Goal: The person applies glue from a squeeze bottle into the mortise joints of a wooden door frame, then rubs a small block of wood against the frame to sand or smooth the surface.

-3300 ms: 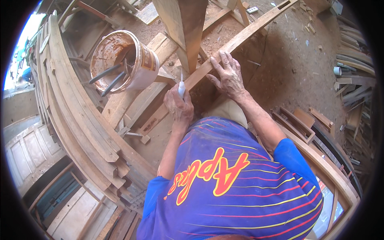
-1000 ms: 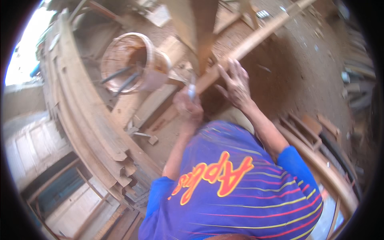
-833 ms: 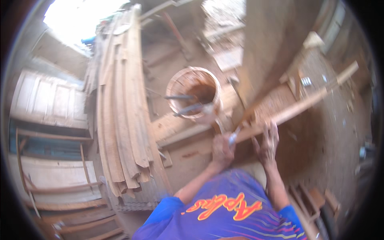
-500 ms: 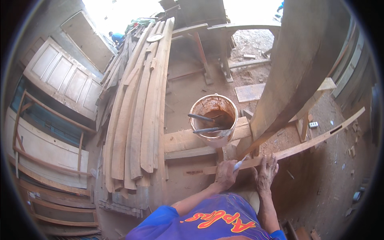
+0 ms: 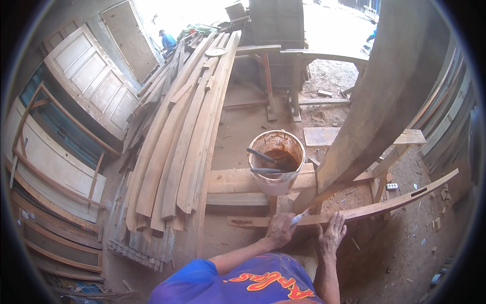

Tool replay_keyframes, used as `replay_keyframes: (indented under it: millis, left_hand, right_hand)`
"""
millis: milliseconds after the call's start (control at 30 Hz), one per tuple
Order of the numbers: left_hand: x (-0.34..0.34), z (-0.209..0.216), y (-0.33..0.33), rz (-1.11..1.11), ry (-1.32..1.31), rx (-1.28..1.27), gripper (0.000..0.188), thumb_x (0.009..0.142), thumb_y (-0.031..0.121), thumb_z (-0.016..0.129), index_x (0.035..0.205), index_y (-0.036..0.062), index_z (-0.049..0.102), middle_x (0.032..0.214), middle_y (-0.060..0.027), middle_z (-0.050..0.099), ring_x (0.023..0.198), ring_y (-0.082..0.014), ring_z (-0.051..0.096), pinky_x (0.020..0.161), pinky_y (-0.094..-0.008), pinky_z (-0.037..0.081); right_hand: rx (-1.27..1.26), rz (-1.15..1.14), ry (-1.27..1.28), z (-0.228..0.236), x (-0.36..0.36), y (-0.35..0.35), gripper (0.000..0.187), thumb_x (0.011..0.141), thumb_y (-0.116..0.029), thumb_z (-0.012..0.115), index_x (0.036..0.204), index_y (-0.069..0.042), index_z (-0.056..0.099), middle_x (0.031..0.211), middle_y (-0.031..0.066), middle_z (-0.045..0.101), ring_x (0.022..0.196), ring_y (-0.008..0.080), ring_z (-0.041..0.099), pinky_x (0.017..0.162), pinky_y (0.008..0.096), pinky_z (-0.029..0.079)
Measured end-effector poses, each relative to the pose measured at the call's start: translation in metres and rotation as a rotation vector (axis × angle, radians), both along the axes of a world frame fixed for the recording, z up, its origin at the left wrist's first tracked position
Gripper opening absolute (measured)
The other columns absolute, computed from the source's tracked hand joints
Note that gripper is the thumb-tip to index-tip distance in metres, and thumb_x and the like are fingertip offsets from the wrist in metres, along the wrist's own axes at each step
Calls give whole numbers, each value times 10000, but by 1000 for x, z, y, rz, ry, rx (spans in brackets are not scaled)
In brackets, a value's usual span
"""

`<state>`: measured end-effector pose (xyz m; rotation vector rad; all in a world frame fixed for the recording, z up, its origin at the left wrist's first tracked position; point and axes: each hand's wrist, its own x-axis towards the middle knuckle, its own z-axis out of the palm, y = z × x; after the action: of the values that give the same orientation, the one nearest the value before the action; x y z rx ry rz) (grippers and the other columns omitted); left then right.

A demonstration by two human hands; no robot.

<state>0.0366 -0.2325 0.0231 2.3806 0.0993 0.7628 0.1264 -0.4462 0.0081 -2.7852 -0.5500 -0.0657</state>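
A long narrow wooden strip point(image 5: 390, 206) with slots cut near its ends lies across in front of me. My left hand point(image 5: 280, 232) is closed at its left part, with a slim whitish tool point(image 5: 296, 219) poking out between thumb and fingers; its exact kind is unclear. My right hand point(image 5: 330, 236) rests against the strip just to the right, fingers stretched out flat and thumb apart. Beyond the hands stands a whitish bucket point(image 5: 276, 186) smeared with brown, holding brown matter and two dark-handled tools point(image 5: 267, 171).
A thick upright timber point(image 5: 377, 96) rises close on the right. Long planks point(image 5: 195, 147) are stacked at left, beside leaning panelled doors point(image 5: 88, 76) and wooden frames point(image 5: 61, 243). A beam point(image 5: 233, 181) lies under the bucket. Wooden trestles point(image 5: 298, 81) stand farther off; two people are in the distance.
The view has shifted a little, so the bucket and planks sit lower in it. Both hands keep their places on the strip, the whitish tool still in the left.
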Motion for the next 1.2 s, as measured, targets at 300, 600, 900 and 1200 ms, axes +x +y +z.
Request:
replay_keyframes:
  millis: [300, 600, 900, 1200]
  left_hand:
    - [0, -3, -3, 16, 2, -26, 299, 909, 123, 739, 1173, 53, 618, 972, -163, 660, 909, -384, 648, 832, -519, 482]
    - [1, -10, 0, 7, -3, 4, 300, 918, 141, 735, 1184, 53, 628, 974, -150, 664, 894, -384, 652, 816, -530, 490]
    - [2, -58, 3, 81, 243, -44, 306, 1006, 200, 666, 1260, 37, 613, 1069, -226, 646, 990, -450, 611, 902, -550, 465]
    - [2, -20, 6, -111, 144, -26, 259, 1033, 137, 637, 1280, 81, 584, 1280, -158, 707, 1126, -353, 670, 1020, -498, 448]
  right_hand:
    - [3, 17, -5, -4, -2, -9, 961, 964, -478, 724, 1633, 49, 281, 1700, 264, 300, 1598, 419, 245, 1256, 607, 225]
    - [185, -54, -54, 25, -8, -9, 803, 999, -325, 689, 1611, 55, 333, 1666, 287, 345, 1568, 434, 288, 1266, 561, 224]
    - [442, -46, -134, 19, -29, -2, 560, 922, -206, 804, 1397, 0, 590, 1322, 222, 666, 1231, 400, 628, 1077, 500, 457]
    - [890, -15, 309, 19, -67, 46, 534, 954, -233, 773, 1392, 12, 591, 1319, 243, 646, 1158, 407, 674, 956, 465, 570]
